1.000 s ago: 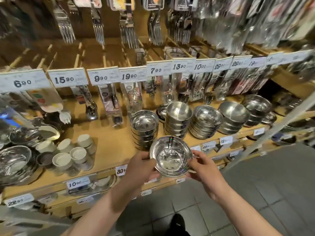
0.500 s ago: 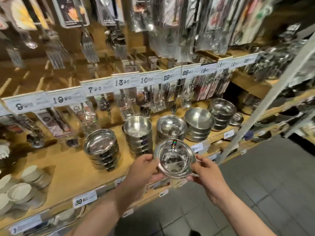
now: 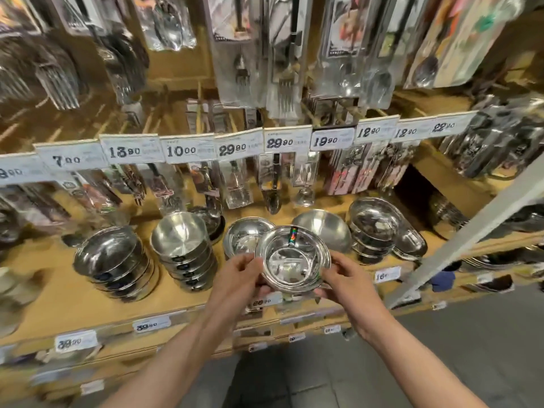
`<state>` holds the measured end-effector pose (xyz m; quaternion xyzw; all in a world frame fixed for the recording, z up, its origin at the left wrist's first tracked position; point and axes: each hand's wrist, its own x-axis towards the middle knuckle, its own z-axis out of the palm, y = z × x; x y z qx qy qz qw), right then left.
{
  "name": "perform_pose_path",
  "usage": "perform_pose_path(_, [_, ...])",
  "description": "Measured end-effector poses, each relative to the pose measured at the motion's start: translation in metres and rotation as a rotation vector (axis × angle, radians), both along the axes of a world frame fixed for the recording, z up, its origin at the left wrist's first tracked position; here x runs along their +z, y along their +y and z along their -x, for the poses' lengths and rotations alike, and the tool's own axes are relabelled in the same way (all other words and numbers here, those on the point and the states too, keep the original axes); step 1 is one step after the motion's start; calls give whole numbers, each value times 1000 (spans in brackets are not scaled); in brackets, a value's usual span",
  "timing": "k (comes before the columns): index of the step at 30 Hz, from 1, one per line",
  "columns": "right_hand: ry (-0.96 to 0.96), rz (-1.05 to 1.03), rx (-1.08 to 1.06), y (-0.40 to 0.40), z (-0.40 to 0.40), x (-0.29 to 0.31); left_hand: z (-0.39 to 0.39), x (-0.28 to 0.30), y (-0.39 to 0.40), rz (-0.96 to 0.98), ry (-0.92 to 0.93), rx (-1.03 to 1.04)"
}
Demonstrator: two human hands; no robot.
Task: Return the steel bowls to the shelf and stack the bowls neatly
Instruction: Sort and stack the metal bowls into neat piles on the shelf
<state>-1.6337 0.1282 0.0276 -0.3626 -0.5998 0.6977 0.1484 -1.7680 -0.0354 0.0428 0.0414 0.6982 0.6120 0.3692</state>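
I hold a small steel bowl [image 3: 291,260] with a colourful sticker on its rim, in front of the wooden shelf [image 3: 73,298]. My left hand [image 3: 238,275] grips its left edge and my right hand [image 3: 344,281] grips its right edge. Right behind the bowl a stack of similar shallow bowls [image 3: 244,237] sits on the shelf. Further stacks stand to the left [image 3: 182,248], far left [image 3: 113,260] and to the right [image 3: 323,228], [image 3: 374,228].
Packaged forks and spoons [image 3: 282,83] hang above a row of price tags [image 3: 188,150]. A grey slanted shelf post [image 3: 471,231] crosses at the right. Flat steel plates [image 3: 412,245] lie at the right. Grey tiled floor [image 3: 441,363] lies below.
The view has shifted right and closer to the shelf. The held bowl has moved up and forward, now over the front of the shallow-bowl stack. Both hands keep their grip.
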Motion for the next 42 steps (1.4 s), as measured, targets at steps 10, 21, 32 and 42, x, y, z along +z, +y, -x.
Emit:
perform_pose_path(10, [-53, -120, 140, 0, 96, -13, 51, -7, -8, 97, 199, 181])
perform_pose_path(21, [-176, -368, 209, 13, 109, -35, 51, -21, 3, 166, 356, 131])
perform_pose_path(32, [-153, -485, 184, 12, 112, -41, 54, -34, 2, 219, 400, 123])
perform_pose_path(42, [-168, -433, 109, 7, 113, -39, 55, -39, 2, 194, 390, 135])
